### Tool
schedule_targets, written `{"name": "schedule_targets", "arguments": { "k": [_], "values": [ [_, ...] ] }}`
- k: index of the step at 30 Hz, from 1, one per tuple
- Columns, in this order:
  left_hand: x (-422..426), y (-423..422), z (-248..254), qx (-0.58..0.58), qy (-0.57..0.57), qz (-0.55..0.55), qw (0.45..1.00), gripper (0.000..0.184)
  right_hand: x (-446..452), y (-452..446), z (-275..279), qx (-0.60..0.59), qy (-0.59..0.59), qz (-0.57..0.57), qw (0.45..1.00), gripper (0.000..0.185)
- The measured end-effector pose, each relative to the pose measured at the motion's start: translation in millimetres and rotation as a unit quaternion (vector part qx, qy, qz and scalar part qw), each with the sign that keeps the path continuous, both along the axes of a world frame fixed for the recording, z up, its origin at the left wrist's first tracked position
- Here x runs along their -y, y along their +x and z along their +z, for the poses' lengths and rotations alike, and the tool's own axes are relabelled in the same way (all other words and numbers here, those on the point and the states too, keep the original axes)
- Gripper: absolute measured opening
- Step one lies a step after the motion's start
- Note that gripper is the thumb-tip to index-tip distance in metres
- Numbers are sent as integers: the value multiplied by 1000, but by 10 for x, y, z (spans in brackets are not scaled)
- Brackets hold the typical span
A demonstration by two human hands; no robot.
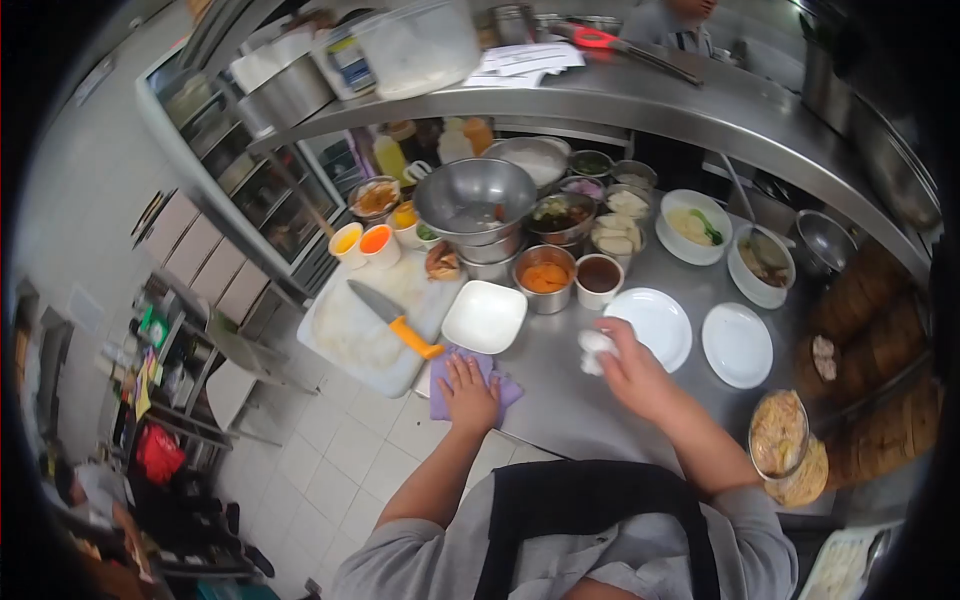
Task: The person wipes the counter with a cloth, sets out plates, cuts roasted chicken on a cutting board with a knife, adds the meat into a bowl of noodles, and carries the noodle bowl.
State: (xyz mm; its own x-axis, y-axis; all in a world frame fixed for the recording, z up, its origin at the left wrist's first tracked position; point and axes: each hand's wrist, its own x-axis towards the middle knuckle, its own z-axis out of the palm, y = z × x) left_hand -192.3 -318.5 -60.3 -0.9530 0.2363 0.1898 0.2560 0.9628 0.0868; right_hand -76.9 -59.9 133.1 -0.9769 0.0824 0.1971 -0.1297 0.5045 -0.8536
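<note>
My left hand (pixel 468 392) lies flat with its fingers spread on a folded purple cloth (pixel 510 388) at the counter's edge. In the fingers of my right hand (pixel 632 370) is a crumpled white wad (pixel 597 343), probably paper towel. That hand is over the counter, beside a round white plate (pixel 655 325). A square white dish (pixel 484 318) stands just beyond the cloth. To the left, a knife with an orange handle (pixel 412 336) rests on a white cutting board (pixel 340 335). A second, oval white plate (pixel 738 346) sits farther right.
Behind the dish stand a large metal bowl (pixel 475 195), a tin of orange food (pixel 546 278) and a cup of brown sauce (pixel 600 278). Two white bowls of food (pixel 693 228) are at back right. A metal shelf (pixel 640 105) crosses above. Bamboo steamers (pixel 885 440) flank the right.
</note>
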Motion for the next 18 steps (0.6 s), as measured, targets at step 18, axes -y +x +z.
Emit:
{"name": "schedule_targets", "arguments": {
  "k": [18],
  "values": [
    [53,245,1022,456,803,-81,375,52,1121,-459,-753,-87,216,54,971,78]
  ]
}}
